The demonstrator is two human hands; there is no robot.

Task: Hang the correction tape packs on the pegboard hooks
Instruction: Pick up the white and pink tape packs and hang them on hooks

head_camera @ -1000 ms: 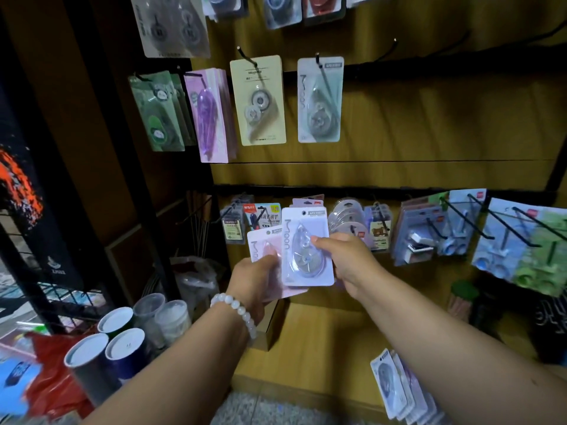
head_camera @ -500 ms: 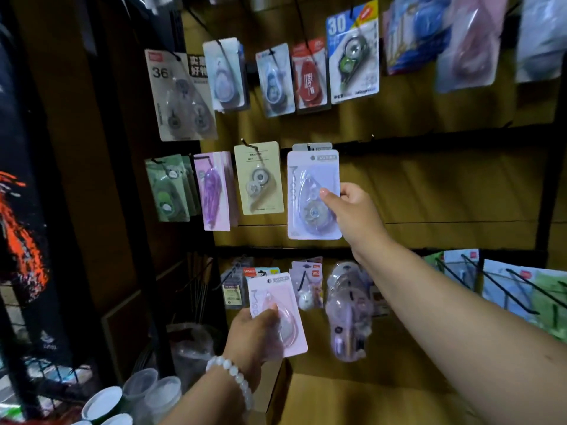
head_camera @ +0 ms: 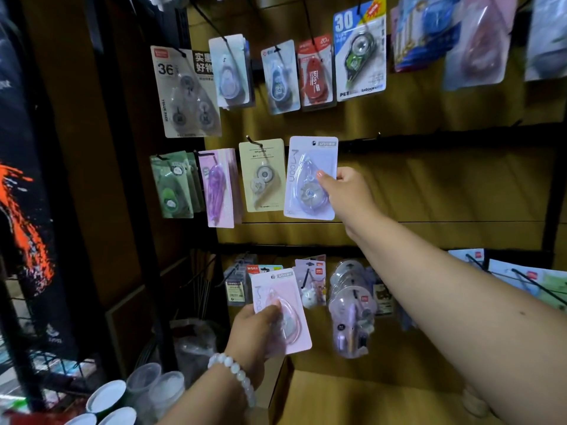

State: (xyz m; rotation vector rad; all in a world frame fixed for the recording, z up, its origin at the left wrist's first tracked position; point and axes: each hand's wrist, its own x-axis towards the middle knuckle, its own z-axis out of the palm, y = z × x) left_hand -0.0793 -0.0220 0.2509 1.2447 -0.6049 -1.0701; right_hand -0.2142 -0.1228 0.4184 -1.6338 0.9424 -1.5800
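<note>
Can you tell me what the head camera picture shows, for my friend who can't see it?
The right hand holds a pale blue correction tape pack up against the pegboard, beside a cream pack hanging on a hook. Lower down, the left hand grips a pink pack. More packs hang above and below.

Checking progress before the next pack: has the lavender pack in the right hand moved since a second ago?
Yes. The lavender pack has gone up from beside the pink pack at the lower row to the middle row, right of the cream pack.
</note>
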